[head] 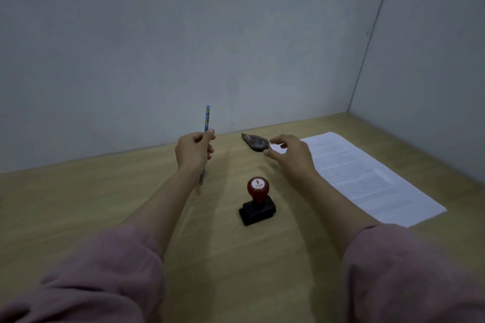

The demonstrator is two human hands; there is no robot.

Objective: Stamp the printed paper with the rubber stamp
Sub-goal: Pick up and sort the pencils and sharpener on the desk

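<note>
A pale wood-grain desk (pixel 78 204) carries a flat printed paper (pixel 367 173) at right. The rubber stamp (pixel 257 200), round red knob on black block, stands between the forearms. The right hand (pixel 290 152) hovers spread open; the left hand (pixel 194 151) grips a slim patterned pencil (pixel 206 119).

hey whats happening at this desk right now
A person sits at a wooden desk. Their left hand holds a pencil upright. Their right hand hovers open near a dark tape dispenser, over the corner of the printed paper. The rubber stamp, red-handled, stands untouched between the arms, so nothing is stamped yet.
</note>
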